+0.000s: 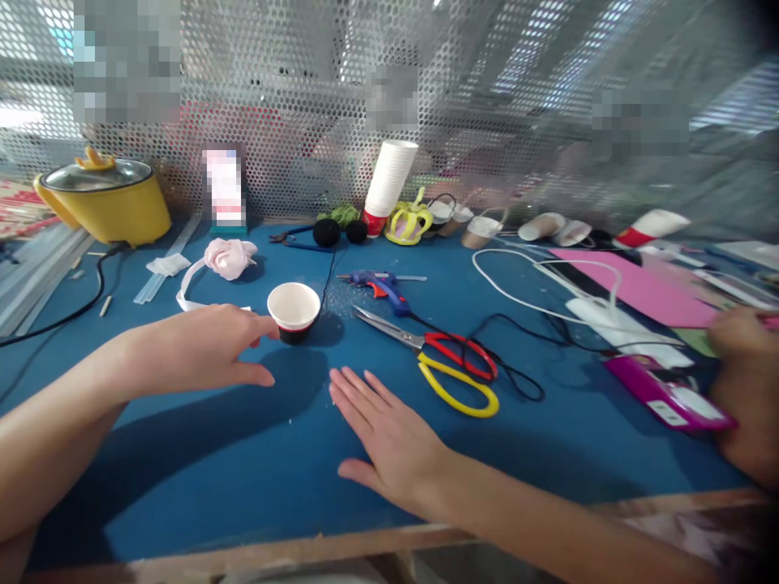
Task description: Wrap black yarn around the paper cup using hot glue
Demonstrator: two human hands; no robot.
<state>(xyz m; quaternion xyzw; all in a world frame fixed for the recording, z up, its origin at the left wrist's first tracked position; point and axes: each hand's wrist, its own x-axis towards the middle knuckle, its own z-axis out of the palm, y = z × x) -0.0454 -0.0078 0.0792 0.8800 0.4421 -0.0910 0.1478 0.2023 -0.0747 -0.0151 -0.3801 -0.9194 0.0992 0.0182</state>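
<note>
My left hand (210, 349) hovers over the blue table at the left, fingers bent forward and thumb apart, holding nothing that I can see. Its fingertips are close beside a white paper cup (293, 307) with a dark lower part; whether they touch it I cannot tell. Palm down, my right hand (389, 442) is stretched out near the table's front, its fingers straight and its thumb spread. Large scissors (419, 345) with red and yellow handles lie beyond it. A blue glue gun (383, 284) rests behind them. Left of the cup is a pale pink ribbon roll (230, 258).
A yellow electric pot (106, 199) stands at the back left, beside clear glue sticks (52, 272). Stacked paper cups (391, 182) lean before the perforated metal screen (304, 89). At right are a white power strip (626, 328), a magenta box (666, 397) and another person's arm (746, 389).
</note>
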